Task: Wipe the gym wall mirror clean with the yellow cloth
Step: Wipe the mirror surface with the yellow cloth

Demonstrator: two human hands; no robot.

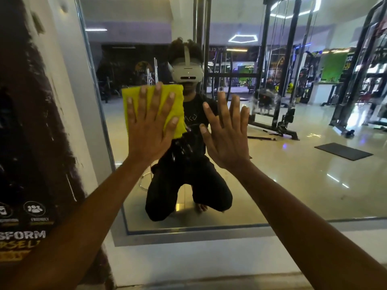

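Your left hand presses the yellow cloth flat against the wall mirror, fingers spread straight, near the mirror's left frame edge. Your right hand lies open against the glass just right of the cloth, fingers splayed. Wet streaks show on the mirror between and just below your hands. A poster hangs left of the mirror.

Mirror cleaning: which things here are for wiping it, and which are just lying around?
For the job:
yellow cloth, pressed flat under the left hand
wall mirror, with wet splashes near its middle
right hand, open against the glass

Just lying about:
wall poster beside the mirror
cable machine, seen as a reflection
black floor mat, also reflected
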